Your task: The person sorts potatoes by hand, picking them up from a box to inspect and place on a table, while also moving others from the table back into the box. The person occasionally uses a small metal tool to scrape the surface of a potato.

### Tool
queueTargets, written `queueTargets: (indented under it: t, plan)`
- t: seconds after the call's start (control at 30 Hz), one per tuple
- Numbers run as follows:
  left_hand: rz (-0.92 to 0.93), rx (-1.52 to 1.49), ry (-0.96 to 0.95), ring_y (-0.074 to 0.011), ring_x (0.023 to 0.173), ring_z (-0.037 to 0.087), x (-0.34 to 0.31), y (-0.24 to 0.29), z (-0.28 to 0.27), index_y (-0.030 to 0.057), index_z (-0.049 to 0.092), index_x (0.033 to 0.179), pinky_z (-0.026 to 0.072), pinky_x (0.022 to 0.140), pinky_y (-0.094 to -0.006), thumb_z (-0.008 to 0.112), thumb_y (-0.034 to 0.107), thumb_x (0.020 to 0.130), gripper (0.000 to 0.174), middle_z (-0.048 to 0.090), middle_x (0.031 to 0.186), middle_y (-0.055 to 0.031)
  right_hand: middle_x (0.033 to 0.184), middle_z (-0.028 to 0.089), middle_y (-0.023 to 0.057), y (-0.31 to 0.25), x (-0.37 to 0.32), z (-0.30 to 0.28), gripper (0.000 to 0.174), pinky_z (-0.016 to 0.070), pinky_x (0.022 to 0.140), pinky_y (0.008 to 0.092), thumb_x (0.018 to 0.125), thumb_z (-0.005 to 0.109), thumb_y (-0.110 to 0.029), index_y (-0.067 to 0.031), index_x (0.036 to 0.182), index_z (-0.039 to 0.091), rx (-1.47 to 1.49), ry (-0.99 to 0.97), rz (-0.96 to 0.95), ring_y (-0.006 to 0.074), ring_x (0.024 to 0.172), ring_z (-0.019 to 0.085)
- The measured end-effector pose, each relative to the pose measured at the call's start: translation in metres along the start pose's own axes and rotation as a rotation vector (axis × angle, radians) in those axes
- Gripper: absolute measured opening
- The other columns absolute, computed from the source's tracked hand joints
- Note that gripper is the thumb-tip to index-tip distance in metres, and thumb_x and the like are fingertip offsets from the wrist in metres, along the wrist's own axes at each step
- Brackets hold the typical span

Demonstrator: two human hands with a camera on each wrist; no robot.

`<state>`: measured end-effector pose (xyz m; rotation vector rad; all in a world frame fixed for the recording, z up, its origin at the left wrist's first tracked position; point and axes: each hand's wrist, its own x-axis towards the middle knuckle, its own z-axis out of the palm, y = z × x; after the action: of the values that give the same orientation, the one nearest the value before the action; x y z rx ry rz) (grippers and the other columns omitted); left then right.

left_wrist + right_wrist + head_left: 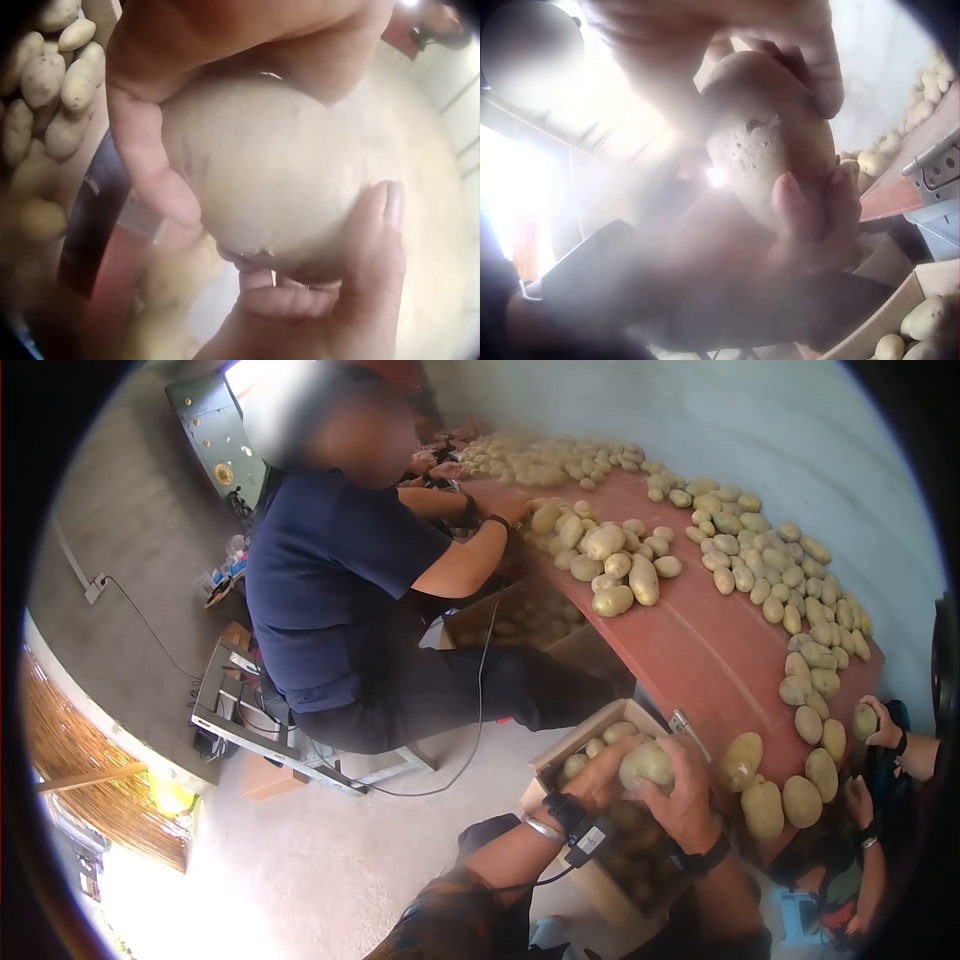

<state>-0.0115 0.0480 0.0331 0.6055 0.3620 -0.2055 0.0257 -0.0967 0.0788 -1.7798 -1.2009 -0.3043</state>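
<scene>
A large pale potato is held between both my hands above an open cardboard box. My left hand grips it from one side, its fingertips against the skin. From the other side my right hand holds it with bent fingers and thumb. Seen from the right wrist, the potato has a cluster of small pits and a dark scar on its skin. The left wrist view shows the potato filling the space between thumb and fingers. More potatoes lie in the box below, partly hidden by my arms.
Potatoes line the wall side of a curved red table, with a metal hinge at its near edge. A seated person in a dark blue shirt works at a potato pile. Another person's hands are at the right.
</scene>
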Motion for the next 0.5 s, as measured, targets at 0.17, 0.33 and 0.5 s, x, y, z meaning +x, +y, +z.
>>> queueTargets:
  t: [0.17, 0.33, 0.5]
  plan:
    - [0.075, -0.049, -0.050, -0.0232, 0.092, 0.059, 0.011, 0.000, -0.013, 0.0055, 0.050, 0.111, 0.0482, 0.085, -0.0357, 0.051, 0.026, 0.089, 0.030, 0.059, 0.103, -0.0096, 0.107, 0.048, 0.0204, 0.000, 0.007, 0.006, 0.054, 0.0420, 0.083, 0.0434, 0.070, 0.069, -0.013, -0.0012, 0.116, 0.043, 0.001, 0.012, -0.010, 0.0372, 0.096, 0.050]
    - [0.122, -0.117, -0.097, -0.0222, 0.089, 0.059, 0.023, -0.003, -0.006, 0.0062, 0.053, 0.103, 0.0492, 0.081, -0.0355, 0.050, 0.028, 0.088, 0.027, 0.059, 0.098, -0.0097, 0.109, 0.047, 0.0213, 0.004, 0.008, 0.010, 0.052, 0.0420, 0.084, 0.0439, 0.071, 0.068, -0.016, -0.0012, 0.116, 0.044, -0.086, 0.056, -0.044, 0.0382, 0.097, 0.049]
    - [0.102, -0.125, -0.027, -0.0225, 0.082, 0.059, 0.017, 0.005, 0.015, 0.0064, 0.054, 0.097, 0.0501, 0.075, -0.0339, 0.050, 0.033, 0.086, 0.029, 0.060, 0.091, -0.0099, 0.114, 0.045, 0.0210, 0.000, 0.010, 0.007, 0.052, 0.0406, 0.087, 0.0444, 0.071, 0.067, -0.017, -0.0012, 0.115, 0.044, -0.123, 0.025, -0.069, 0.0378, 0.101, 0.048]
